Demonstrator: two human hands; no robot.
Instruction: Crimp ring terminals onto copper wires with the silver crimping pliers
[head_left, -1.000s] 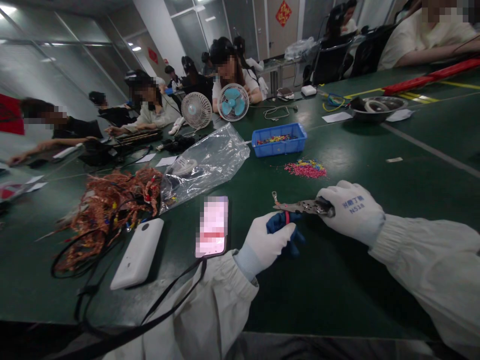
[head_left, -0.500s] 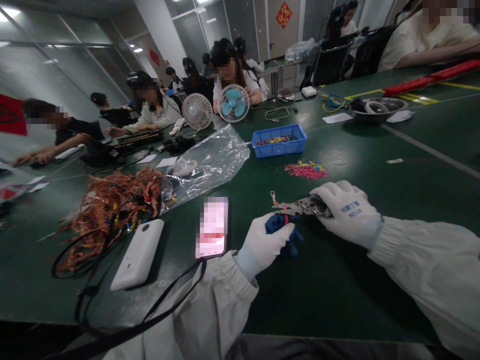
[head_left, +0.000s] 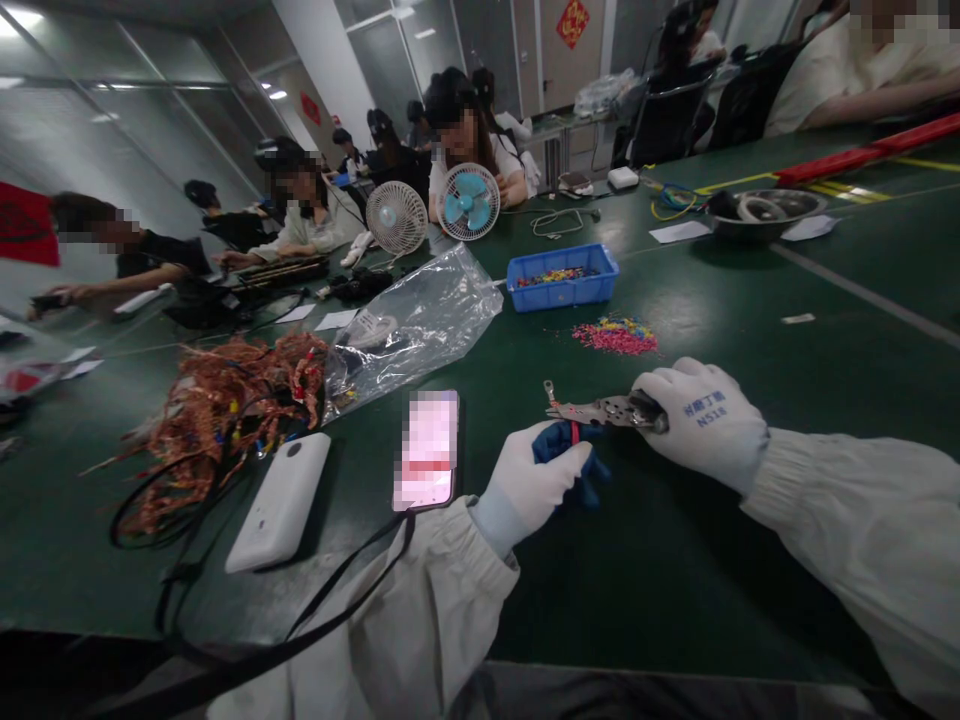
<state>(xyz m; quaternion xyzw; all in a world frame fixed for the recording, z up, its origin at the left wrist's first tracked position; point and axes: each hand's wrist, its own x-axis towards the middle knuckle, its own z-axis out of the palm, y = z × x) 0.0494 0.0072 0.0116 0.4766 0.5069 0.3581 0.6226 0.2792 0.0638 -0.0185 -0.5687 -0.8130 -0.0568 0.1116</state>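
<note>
My left hand (head_left: 532, 475), in a white glove with dark blue showing at the fingers, is closed around a short red wire (head_left: 575, 432). A metal ring terminal (head_left: 549, 389) stands up above that hand, seemingly at the wire's end. My right hand (head_left: 697, 415), also gloved in white, grips wire strippers (head_left: 607, 409) with a flat, perforated metal head. Their jaws point left and lie across the wire just below the terminal. Whether the jaws bite into the wire is too small to tell.
Pink, yellow and blue bits (head_left: 615, 336) lie beyond my hands, before a blue bin (head_left: 562, 290) of coloured pieces. Leftward are a phone (head_left: 427, 450), white power bank (head_left: 279, 505), clear plastic bag (head_left: 427, 320) and tangled copper wires (head_left: 217, 420). Several people sit beyond two small fans (head_left: 468, 202).
The view has shifted slightly. The strippers' handles seem a little lower and farther right, while both hands keep their grips and the terminal stays above the left hand.
</note>
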